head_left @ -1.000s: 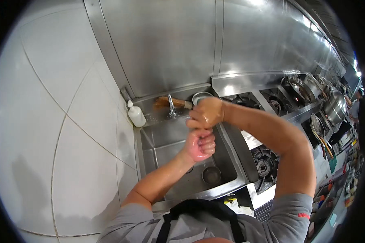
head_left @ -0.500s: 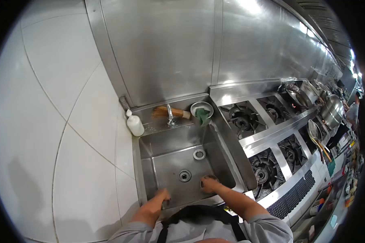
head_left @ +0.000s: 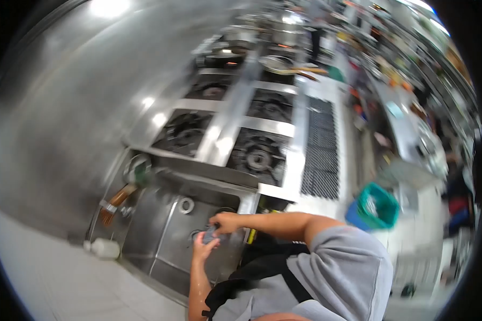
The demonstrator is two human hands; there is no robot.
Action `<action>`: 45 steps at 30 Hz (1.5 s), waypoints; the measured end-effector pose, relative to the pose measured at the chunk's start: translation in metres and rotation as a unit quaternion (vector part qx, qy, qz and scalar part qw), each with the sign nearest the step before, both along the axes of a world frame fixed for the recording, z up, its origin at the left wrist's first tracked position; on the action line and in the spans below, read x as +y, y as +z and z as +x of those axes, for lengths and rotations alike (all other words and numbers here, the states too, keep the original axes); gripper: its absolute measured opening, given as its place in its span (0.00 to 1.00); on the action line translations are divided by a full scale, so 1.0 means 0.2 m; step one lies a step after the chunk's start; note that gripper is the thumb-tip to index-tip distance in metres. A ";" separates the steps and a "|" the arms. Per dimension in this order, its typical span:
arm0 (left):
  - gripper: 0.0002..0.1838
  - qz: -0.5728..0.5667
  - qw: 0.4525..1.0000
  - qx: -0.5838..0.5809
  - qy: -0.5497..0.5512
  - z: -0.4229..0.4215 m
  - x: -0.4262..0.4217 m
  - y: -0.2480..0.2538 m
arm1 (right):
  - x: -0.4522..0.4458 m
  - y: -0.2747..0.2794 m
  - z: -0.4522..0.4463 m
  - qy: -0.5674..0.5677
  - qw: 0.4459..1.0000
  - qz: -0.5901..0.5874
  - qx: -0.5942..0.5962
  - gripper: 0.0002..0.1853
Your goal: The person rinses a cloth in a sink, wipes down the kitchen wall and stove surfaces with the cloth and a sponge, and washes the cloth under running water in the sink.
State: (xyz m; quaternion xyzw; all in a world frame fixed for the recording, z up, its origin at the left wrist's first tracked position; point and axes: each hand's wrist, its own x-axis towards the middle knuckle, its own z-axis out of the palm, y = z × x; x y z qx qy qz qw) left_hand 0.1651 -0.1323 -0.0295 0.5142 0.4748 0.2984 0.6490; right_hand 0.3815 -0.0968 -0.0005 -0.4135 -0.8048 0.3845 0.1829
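Honestly, blur limits me here: my left hand (head_left: 202,249) seems to pinch a small grey item (head_left: 210,234) between thumb and fingers, while my right hand (head_left: 227,221) has its fingers curled at the item's other end, pinching or merely pressing, I can't tell. It sits between my 2 hands, above the sink (head_left: 163,238). Droplets on my left forearm (head_left: 200,283) suggest slick skin, so a loose pinch could drop it into the basin beneath my fingers.
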 end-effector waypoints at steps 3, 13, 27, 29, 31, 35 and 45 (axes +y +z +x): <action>0.25 -0.015 0.998 -0.037 0.044 0.07 0.01 0.17 | -0.10 0.13 0.16 -0.071 0.997 -0.014 0.039 0.20; 0.14 0.137 0.986 0.074 0.052 0.16 -0.08 0.34 | -0.31 0.40 0.52 -0.184 0.956 -0.108 0.202 0.17; 0.09 0.305 0.934 0.132 0.133 0.97 -0.43 0.55 | -0.59 0.71 1.28 -0.116 0.897 -0.185 0.384 0.18; 0.13 0.372 0.895 0.205 0.137 1.05 -0.48 0.51 | -0.62 0.73 1.34 -0.133 0.926 -0.110 0.334 0.21; 0.12 0.400 0.876 0.234 0.137 1.07 -0.53 0.49 | -0.64 0.69 1.39 -0.134 0.924 -0.107 0.341 0.21; 0.10 0.353 0.895 0.218 0.167 1.07 -0.60 0.39 | -0.70 0.67 1.47 -0.158 0.912 -0.113 0.361 0.22; 0.12 0.263 0.916 0.291 -0.081 1.16 -0.73 0.69 | -0.76 0.73 1.73 -0.310 0.789 -0.214 0.485 0.19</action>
